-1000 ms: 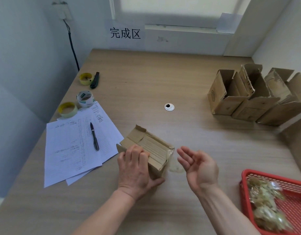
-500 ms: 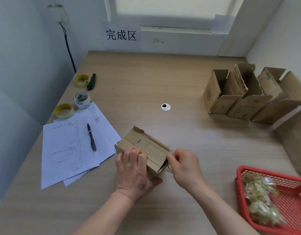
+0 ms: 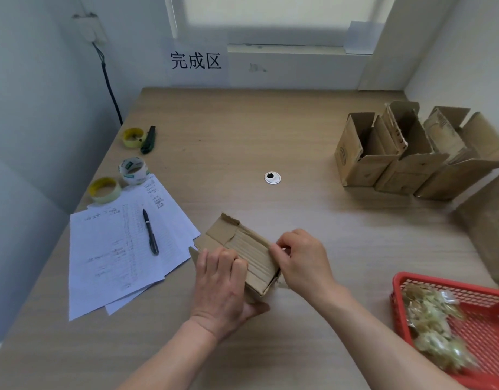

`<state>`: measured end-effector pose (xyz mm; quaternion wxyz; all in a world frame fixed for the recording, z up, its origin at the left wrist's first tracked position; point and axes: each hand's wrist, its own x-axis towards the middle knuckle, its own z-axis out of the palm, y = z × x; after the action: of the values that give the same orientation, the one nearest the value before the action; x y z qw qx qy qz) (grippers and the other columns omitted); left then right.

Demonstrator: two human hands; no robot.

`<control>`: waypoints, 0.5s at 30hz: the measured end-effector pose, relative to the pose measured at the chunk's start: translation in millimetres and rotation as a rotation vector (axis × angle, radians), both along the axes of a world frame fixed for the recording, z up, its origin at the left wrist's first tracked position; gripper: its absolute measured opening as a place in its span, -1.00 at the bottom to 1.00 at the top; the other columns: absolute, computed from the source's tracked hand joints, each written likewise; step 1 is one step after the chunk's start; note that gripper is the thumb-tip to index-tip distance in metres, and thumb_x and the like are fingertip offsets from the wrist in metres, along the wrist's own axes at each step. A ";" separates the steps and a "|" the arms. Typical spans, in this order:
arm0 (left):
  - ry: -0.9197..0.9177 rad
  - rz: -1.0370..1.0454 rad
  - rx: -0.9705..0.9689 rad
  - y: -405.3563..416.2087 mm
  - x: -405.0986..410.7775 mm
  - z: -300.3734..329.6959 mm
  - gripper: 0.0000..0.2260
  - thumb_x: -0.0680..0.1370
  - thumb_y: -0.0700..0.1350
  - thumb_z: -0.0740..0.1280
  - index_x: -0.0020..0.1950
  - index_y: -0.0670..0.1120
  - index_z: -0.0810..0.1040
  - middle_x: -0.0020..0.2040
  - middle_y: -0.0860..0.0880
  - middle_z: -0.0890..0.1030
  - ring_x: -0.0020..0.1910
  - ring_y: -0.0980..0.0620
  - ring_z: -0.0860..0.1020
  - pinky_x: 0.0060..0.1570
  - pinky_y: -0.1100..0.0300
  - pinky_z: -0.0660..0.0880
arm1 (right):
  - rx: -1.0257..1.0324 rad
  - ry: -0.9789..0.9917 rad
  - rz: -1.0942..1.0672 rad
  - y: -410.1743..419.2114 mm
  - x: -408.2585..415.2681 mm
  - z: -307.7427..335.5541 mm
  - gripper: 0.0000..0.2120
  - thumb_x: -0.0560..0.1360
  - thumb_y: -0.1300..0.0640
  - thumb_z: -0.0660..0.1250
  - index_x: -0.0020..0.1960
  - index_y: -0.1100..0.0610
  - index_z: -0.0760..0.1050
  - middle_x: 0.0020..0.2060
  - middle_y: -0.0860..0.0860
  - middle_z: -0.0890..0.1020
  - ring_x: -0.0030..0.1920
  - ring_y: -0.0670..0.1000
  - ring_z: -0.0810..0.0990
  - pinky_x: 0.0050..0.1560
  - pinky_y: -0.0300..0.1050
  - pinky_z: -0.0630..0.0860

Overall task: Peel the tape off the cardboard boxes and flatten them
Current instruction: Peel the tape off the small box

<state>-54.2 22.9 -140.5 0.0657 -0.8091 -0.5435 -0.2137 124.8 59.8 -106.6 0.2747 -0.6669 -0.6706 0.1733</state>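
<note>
Tape-peeling under way | left hand grips cardboard box on worktop | right hand pinches at its end | next, likely: steady pull, firm bracing

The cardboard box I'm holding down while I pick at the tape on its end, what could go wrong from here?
The right hand pinches at the far end of the cardboard box while only the left hand steadies it; a hard pull could make the box slip or tip.

The flap edges already look torn, so the tape may rip the cardboard or break off in pieces.

The papers and pen lie just beside the box and could get knocked if it slides.
</note>
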 end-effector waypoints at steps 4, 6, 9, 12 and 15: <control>-0.011 0.021 -0.007 -0.5 -2.3 -0.3 -0.20 0.02 0.43 0.53 -0.04 -0.13 0.46 -0.03 -0.13 0.52 0.02 -0.23 0.52 0.14 -0.22 0.39 | 0.006 0.165 -0.173 2.2 -0.7 -11.8 -0.69 0.55 0.15 0.34 -0.35 0.21 0.46 -0.43 0.01 0.47 -0.33 0.06 0.44 -0.28 -0.10 0.22; -0.035 0.039 0.004 0.2 -1.8 -0.3 -0.24 0.10 0.48 0.45 -0.08 -0.15 0.53 -0.03 -0.13 0.52 0.01 -0.21 0.51 0.10 -0.15 0.38 | -0.141 0.581 -0.470 3.4 -2.8 -15.1 -0.70 0.57 0.15 0.31 -0.31 0.24 0.52 -0.44 0.05 0.56 -0.35 0.06 0.52 -0.33 -0.11 0.35; -0.058 0.067 0.003 3.4 1.0 2.2 -0.27 0.21 0.53 0.29 -0.12 -0.14 0.55 -0.05 -0.13 0.53 -0.02 -0.17 0.48 0.04 -0.08 0.34 | -0.190 1.212 -0.707 -4.8 -16.9 -19.6 -0.71 0.60 0.30 0.23 -0.31 0.24 0.47 -0.49 0.05 0.54 -0.48 -0.05 0.51 -0.48 -0.24 0.42; -0.034 0.080 -0.040 7.8 3.3 5.5 -0.27 0.16 0.54 0.27 -0.12 -0.12 0.54 -0.04 -0.11 0.52 -0.01 -0.14 0.46 0.02 -0.06 0.31 | -0.143 1.507 -0.832 -21.3 -26.6 -21.8 -0.62 0.56 0.45 0.15 -0.37 0.14 0.30 -0.50 0.02 0.31 -0.57 -0.11 0.30 -0.57 -0.30 0.22; -0.027 0.118 -0.090 11.7 3.0 7.6 -0.24 0.09 0.54 0.35 -0.12 -0.11 0.53 -0.02 -0.09 0.52 -0.01 -0.14 0.46 0.00 -0.05 0.30 | -0.207 1.616 -0.800 -44.1 -36.3 -21.7 -0.68 0.56 0.44 0.16 -0.33 0.20 0.38 -0.46 0.06 0.42 -0.46 -0.03 0.45 -0.47 -0.22 0.46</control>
<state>-51.3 34.6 -132.9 0.0343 -0.7749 -0.6000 -0.1958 88.4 15.7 -128.3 0.6398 -0.5468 0.0272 0.5394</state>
